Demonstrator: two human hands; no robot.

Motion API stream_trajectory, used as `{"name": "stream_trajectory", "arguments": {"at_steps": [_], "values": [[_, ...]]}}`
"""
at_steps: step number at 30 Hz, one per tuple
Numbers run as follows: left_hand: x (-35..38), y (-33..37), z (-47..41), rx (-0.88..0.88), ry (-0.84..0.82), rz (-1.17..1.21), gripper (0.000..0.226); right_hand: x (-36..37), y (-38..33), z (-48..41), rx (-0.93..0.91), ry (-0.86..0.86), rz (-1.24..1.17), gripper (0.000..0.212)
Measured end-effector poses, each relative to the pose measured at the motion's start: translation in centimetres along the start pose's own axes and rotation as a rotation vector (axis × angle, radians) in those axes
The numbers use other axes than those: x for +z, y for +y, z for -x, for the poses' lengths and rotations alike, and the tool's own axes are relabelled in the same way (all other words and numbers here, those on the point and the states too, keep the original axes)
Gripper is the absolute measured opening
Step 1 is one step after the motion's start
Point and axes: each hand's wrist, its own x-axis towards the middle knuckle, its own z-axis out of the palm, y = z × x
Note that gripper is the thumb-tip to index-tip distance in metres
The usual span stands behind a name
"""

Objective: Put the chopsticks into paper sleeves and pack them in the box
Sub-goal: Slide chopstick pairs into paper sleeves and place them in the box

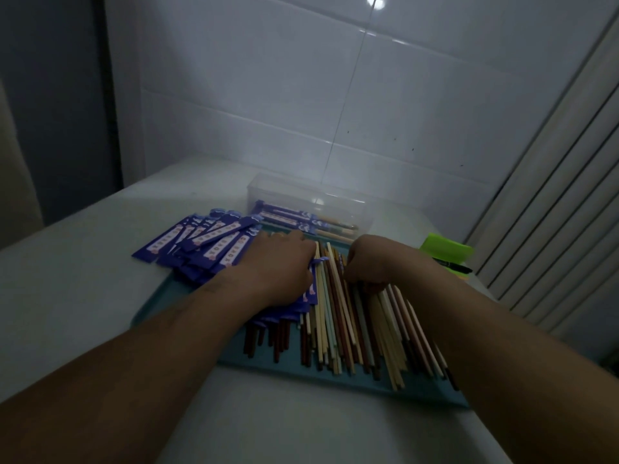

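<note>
**Chopsticks on tray, hands apart**

The chopsticks [338, 323] lie loose on a teal tray [234, 360]. The right hand [371, 262] curls round some. The left hand [281, 262] covers paper sleeves [207, 242], its grip hidden. Sleeved pairs [288, 214] lie in the clear box [311, 192] behind the tray.

Tray [160, 304] sits mid-tabletop [83, 296], and the chopsticks [351, 326] lie heaped across its right half, tips pointing near. Paper sleeves [207, 242] spill over the tray's far-left corner onto the tabletop. Just behind the tray stands the box [361, 204], with sleeved pairs [288, 217] lying flat inside it. Left hand [284, 266] is down on the sleeves, and right hand [371, 262] is beside it on the chopsticks. Far right, off the tray, lies what may be a notepad [445, 247], with a pen [455, 267] at its near edge.
</note>
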Motion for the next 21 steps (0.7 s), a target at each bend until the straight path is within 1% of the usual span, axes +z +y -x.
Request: {"name": "stream_trajectory", "arguments": {"at_steps": [2, 5, 9, 14, 21], "values": [[-0.1, 0.0, 0.0, 0.001, 0.005, 0.003, 0.023, -0.2, -0.4, 0.2, 0.018, -0.002, 0.022, 0.014], [0.0, 0.0, 0.1, -0.001, 0.0, 0.008, 0.025, -0.2, -0.6, 0.4, 0.054, -0.021, -0.01, 0.015], [0.0, -0.2, 0.1, -0.005, -0.014, 0.02, 0.027, -0.1, -0.1, 0.6, 0.014, -0.031, -0.007, 0.023], [0.0, -0.3, 0.1, -0.005, -0.019, 0.027, 0.025, -0.6, 0.3, 1.0, 0.027, -0.092, -0.055, 0.026], [0.0, -0.2, 0.1, -0.003, -0.014, 0.036, 0.024, -0.9, -0.7, 1.0, 0.119, -0.134, -0.097, 0.018]]}}
